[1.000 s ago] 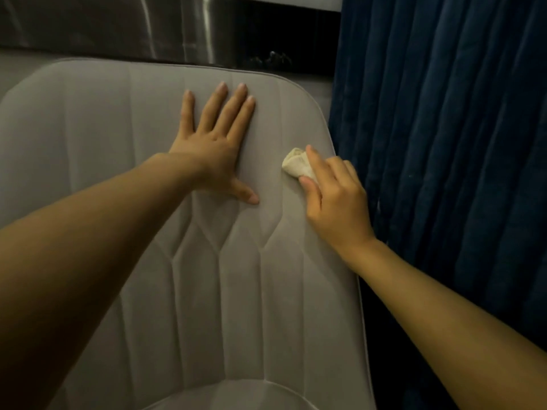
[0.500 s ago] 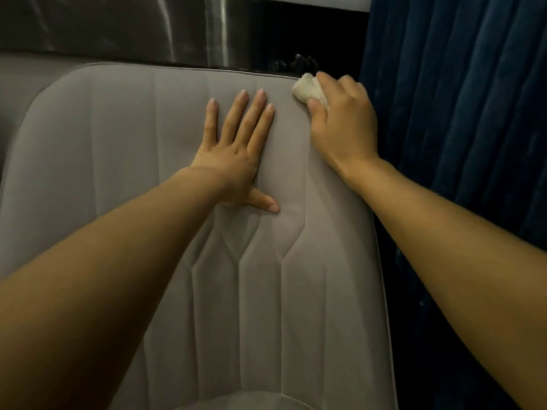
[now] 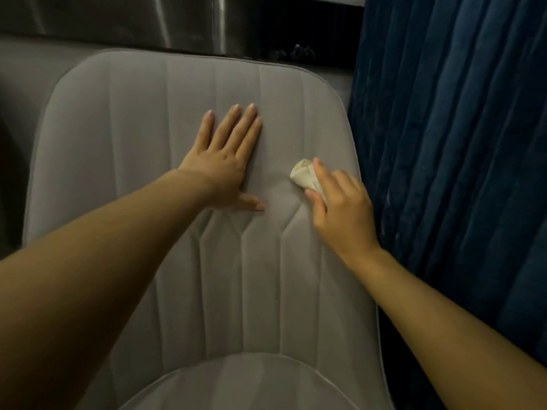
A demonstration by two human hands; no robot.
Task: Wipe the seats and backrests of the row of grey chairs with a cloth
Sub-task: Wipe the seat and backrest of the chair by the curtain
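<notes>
We are leaning over one grey chair (image 3: pixel 266 297). Our left grip (image 3: pixel 220 170) is lying flat against the middle of its backrest (image 3: pixel 133 161), with the fingers straight and pointing toward 1 o'clock and the thumb splayed toward 3 o'clock, holding nothing. Our right grip (image 3: pixel 340 208) is curling its fingers and thumb round a small wadded cream cloth (image 3: pixel 303 174). It is pressing the cloth onto the backrest at 3 o'clock of the left grip, close to the chair's 3 o'clock edge. The cloth is sticking out of the grip toward 10 o'clock. The two grips are lying near each other but apart. The seat (image 3: pixel 251 380) is showing at 6 o'clock. A dark blue pleated curtain (image 3: pixel 458 143) is hanging just beside the chair at 3 o'clock. A dark glossy panel (image 3: pixel 118 19) is running behind the chair at 12 o'clock.
</notes>
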